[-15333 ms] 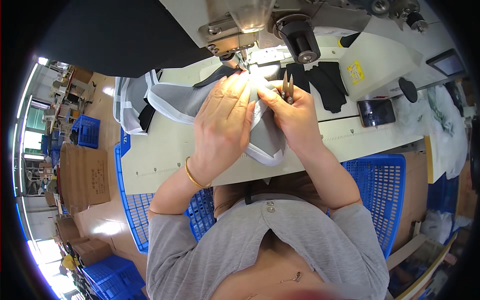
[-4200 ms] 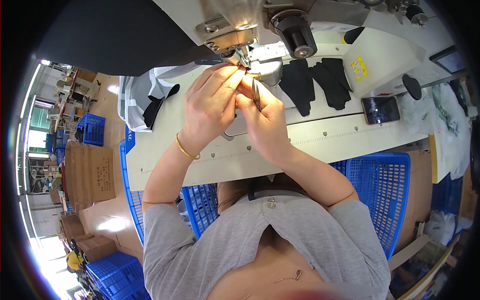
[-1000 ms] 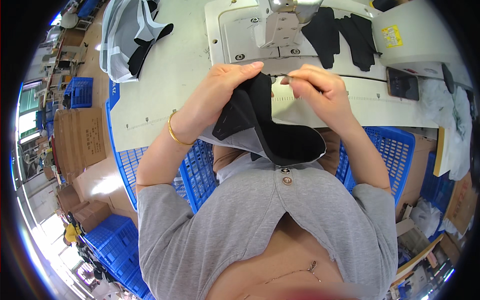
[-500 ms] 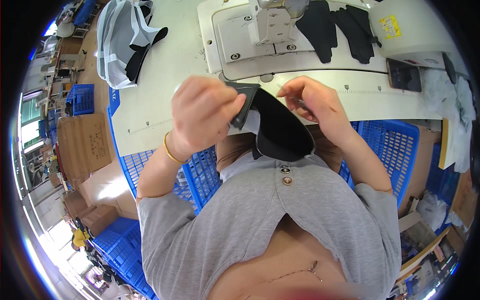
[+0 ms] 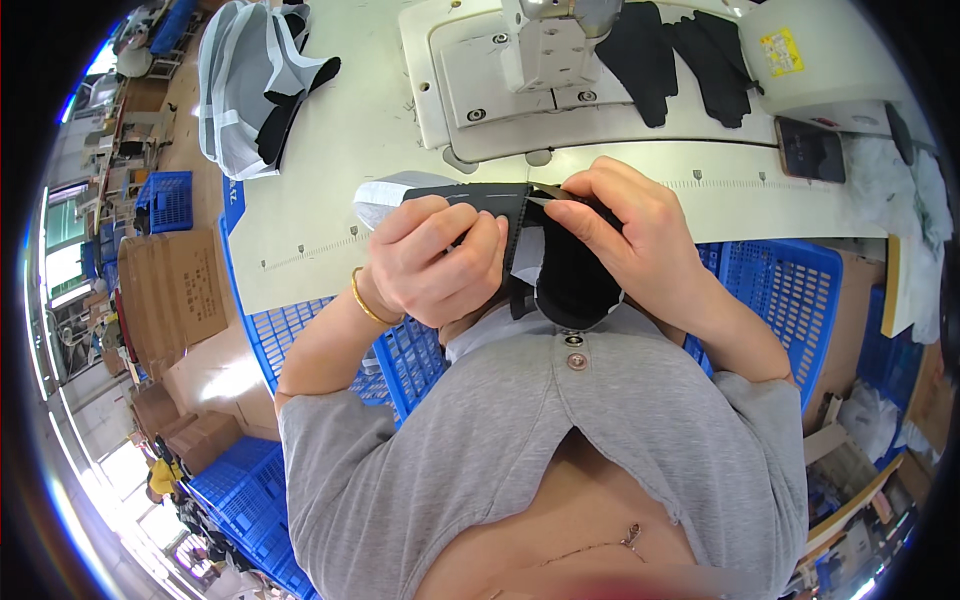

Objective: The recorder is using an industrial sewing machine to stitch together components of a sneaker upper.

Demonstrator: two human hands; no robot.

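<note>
**Both hands on a dark fabric piece at the sewing worktop**

At far left on the worktop [image 5: 330, 170] lies a heap of grey and black fabric pieces [image 5: 250, 85]. The left hand [image 5: 435, 262] (a gold bangle on its wrist) has its fingers curled closed around the dark fabric piece [image 5: 560, 265], held just above the worktop's near edge, close to the person's chest. The right hand [image 5: 625, 235] pinches the same piece at its top edge. Behind them stands the sewing machine [image 5: 560, 45], with black cut pieces [image 5: 685, 55] to its right.
</note>
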